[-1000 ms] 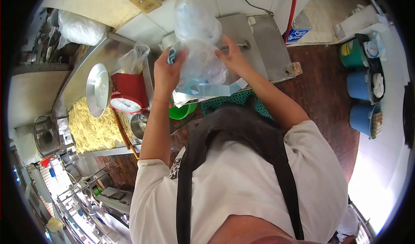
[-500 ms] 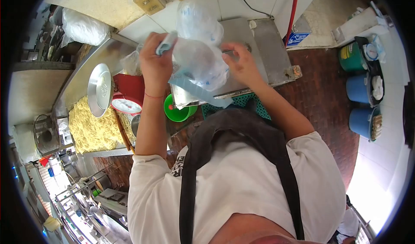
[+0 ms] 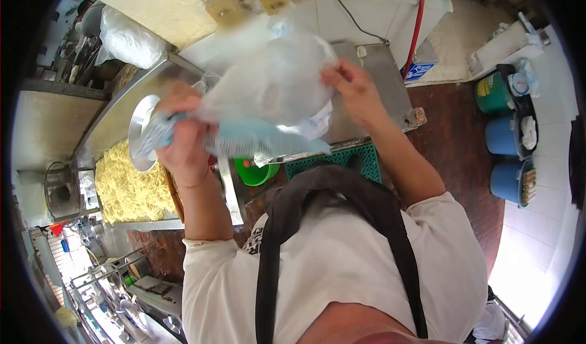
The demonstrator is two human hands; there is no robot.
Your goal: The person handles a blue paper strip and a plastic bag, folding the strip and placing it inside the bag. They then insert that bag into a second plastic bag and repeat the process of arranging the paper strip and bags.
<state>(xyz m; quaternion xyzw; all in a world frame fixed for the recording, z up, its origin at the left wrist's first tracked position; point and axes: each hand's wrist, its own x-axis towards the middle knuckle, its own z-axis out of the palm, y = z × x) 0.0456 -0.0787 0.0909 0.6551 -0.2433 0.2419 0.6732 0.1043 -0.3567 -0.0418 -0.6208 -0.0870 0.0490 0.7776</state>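
Observation:
A clear plastic bag, blurred by motion, stretches between my two hands above the metal counter. My right hand pinches its edge on the right side. My left hand is closed around light blue printed plastic, which trails to the right below the clear bag. Some blurring hides how the left fingers sit. Behind the left hand, a round metal scale pan is partly covered. White plastic with blue print shows under the clear bag.
Yellow noodles lie heaped on the left counter. A green bucket stands below, beside a green perforated mat. Blue bins line the right wall. A red hose hangs behind the metal worktop.
My left hand has moved left and down, drawing the blue plastic with it. The right hand, apart from the bag before, now pinches it. The clear bag is spread wider.

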